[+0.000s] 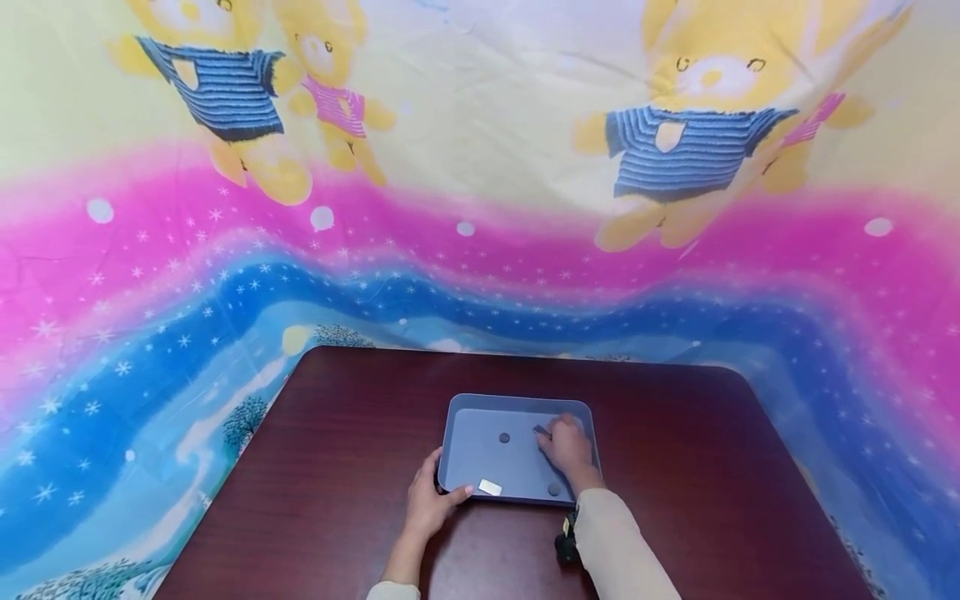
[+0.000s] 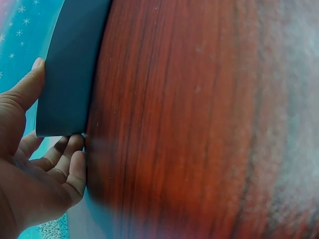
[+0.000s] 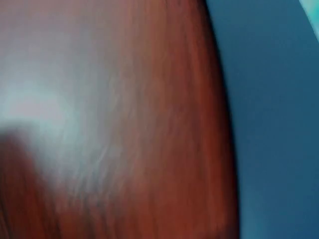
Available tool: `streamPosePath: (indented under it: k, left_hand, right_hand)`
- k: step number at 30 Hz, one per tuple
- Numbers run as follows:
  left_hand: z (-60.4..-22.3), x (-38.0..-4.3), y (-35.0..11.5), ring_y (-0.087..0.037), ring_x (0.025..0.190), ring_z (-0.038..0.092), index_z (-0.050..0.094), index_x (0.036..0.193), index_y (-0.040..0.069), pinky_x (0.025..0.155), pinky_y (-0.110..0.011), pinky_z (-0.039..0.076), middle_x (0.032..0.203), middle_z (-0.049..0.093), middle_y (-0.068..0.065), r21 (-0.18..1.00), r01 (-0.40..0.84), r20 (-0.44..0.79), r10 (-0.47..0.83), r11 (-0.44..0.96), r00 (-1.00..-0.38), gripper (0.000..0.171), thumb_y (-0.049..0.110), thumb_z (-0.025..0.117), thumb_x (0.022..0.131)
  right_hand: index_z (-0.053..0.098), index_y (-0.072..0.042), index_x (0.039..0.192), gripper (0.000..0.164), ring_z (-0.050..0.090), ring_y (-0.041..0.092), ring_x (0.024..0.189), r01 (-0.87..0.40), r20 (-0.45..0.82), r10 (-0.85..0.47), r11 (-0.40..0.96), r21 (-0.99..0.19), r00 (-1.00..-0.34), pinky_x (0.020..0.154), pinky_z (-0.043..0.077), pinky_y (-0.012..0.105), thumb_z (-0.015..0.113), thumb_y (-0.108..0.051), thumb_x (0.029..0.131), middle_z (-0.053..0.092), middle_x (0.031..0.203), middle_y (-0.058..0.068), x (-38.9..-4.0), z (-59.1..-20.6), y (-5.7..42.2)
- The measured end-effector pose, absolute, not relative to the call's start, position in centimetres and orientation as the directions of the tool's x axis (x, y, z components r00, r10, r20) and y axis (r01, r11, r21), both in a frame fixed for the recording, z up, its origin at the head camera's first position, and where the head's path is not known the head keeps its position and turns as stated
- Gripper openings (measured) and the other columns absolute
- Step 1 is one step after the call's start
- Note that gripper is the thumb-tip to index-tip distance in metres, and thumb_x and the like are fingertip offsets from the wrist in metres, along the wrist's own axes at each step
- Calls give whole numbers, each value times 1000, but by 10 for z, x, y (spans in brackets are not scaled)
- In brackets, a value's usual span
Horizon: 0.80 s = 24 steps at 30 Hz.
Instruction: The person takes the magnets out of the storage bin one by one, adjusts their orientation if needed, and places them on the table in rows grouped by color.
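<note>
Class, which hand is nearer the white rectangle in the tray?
Left: the left hand grips the tray at its near left corner, thumb just left of the white rectangle; the right hand is farther, over the tray's right side.

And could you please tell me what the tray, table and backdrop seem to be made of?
Tray: perhaps plastic or painted metal, fairly matte; thin, smooth, evenly coloured walls.
Table: wood or wood-look laminate, glossy; dark grain and bright glare show.
Backdrop: probably printed fabric, fairly matte; it creases softly.
</note>
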<state>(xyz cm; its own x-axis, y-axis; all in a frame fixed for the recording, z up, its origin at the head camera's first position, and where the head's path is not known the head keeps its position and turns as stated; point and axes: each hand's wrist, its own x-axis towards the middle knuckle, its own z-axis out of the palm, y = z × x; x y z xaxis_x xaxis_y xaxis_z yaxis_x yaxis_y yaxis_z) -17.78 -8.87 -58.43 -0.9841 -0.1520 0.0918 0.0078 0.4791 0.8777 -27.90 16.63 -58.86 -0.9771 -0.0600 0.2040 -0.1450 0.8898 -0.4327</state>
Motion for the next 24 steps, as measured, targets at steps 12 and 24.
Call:
streamPosePath:
  k: [12, 24]
  left_hand:
    - [-587, -178, -90, -32, 104, 52, 45, 135, 5, 84, -45, 42, 120, 54, -18, 884, 20, 107, -160, 467, -981, 83, 27, 85, 65]
    - [-589, -178, -92, -32, 105, 52, 45, 136, 6, 84, -45, 43, 122, 54, -18, 880, 46, 131, -149, 472, -980, 84, 29, 85, 65]
  right_hand:
    - [64, -7, 76, 13, 47, 12, 54, -132, 221, 21, 744, -655, -975, 52, 41, 30, 74, -16, 75, 54, 62, -3, -279, -592, 172]
    - [65, -2, 82, 13, 51, 13, 59, -64, 142, 77, 624, -779, -987, 57, 43, 29, 74, -4, 73, 56, 67, 0, -280, -591, 173]
